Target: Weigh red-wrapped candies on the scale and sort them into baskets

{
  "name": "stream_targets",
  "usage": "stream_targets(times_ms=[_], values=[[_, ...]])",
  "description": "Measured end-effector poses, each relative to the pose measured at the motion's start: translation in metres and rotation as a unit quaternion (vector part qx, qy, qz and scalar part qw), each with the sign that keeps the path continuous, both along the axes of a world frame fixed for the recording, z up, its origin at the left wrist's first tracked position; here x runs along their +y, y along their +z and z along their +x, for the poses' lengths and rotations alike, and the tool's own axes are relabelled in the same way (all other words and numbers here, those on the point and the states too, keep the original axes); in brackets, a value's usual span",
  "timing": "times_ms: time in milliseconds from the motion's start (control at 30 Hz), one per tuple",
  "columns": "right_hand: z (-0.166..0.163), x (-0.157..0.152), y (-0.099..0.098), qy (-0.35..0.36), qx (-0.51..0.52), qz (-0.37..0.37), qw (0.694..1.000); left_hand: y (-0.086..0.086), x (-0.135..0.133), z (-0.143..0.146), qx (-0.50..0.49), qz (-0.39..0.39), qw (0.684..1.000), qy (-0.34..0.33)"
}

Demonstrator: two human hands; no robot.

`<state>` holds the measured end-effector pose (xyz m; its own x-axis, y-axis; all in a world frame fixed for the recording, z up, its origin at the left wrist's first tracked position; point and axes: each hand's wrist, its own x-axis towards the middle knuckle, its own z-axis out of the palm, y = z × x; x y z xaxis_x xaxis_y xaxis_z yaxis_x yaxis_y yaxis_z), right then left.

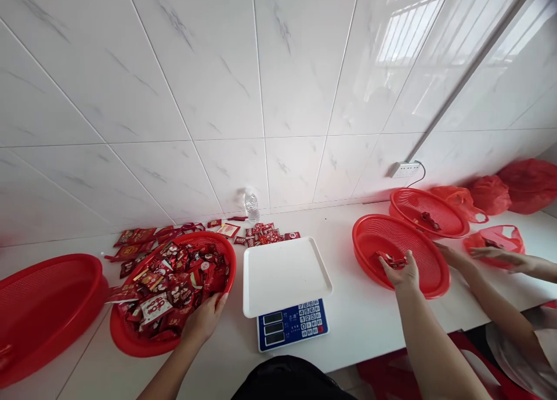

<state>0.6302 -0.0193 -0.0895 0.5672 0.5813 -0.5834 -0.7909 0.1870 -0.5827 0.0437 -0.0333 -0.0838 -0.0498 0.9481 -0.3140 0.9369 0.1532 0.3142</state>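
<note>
On the left, a red plastic basket (230, 260) is heaped with small red snack packets (183, 289). My left hand (204, 319) grips its near right rim, fingers over the edge. My right hand (404, 275) is inside another red basket (363, 231) on the right, closed around a few red packets (390, 259). Between my hands stands a scale with a bare white tray (287, 275) and a blue keypad panel (293, 324); its displays look dark. Loose red packets (263, 234) lie behind the tray.
A further red basket (87, 278) stands far left. Near the wall are a clear bottle (251, 205) and a power strip (404, 169). At right, a co-worker's hands (500, 258) reach by a red bag (516, 240) and another basket (400, 200). Full red bags (528, 185) sit behind.
</note>
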Motion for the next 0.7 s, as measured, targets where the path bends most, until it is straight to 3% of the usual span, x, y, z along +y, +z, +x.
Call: stream_targets(times_ms=[133,267,333,400,467,567,700], values=[[-0.016,-0.002,0.001,0.052,-0.016,0.008,0.998,-0.003,-0.002,-0.004,-0.042,0.015,0.999,0.011],[-0.086,-0.010,0.002,0.233,-0.053,0.056,0.969,-0.012,0.003,-0.013,-0.128,0.055,0.989,0.047],[-0.138,-0.019,0.006,0.363,-0.082,0.041,0.927,-0.018,0.008,-0.019,-0.139,0.039,0.987,0.068],[-0.192,-0.032,0.012,0.500,-0.134,0.016,0.855,-0.024,0.012,-0.024,-0.143,0.031,0.987,0.068],[-0.240,-0.043,0.022,0.591,-0.213,0.022,0.778,-0.030,0.017,-0.027,-0.141,0.034,0.988,0.051],[-0.290,-0.055,0.034,0.654,-0.266,0.038,0.708,-0.039,0.026,-0.031,-0.130,0.032,0.991,0.021],[-0.322,-0.066,0.036,0.685,-0.276,0.034,0.673,-0.045,0.040,-0.039,-0.104,0.010,0.994,-0.022]])
